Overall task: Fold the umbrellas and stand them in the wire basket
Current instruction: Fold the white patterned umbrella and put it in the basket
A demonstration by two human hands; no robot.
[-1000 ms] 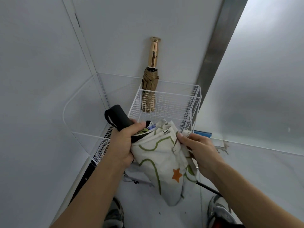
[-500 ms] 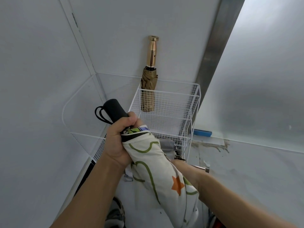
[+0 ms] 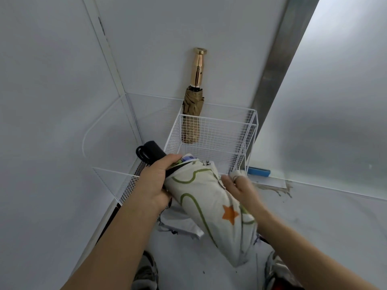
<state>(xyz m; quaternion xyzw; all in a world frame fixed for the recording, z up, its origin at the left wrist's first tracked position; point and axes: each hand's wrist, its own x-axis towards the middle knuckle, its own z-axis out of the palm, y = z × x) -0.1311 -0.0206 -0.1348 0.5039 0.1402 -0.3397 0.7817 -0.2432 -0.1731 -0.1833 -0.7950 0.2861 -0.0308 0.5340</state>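
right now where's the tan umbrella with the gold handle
In the head view, centre top: the tan umbrella stands handle-up at the far left corner of the white wire basket, against the back wall.

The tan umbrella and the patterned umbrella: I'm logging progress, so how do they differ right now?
The tan umbrella stands upright in the wire basket; the patterned umbrella is held slanted in front of it, the left hand gripping its handle end. The tan umbrella is plain with a gold handle; the patterned umbrella is cream with green lines, an orange star and a black handle. Both are collapsed.
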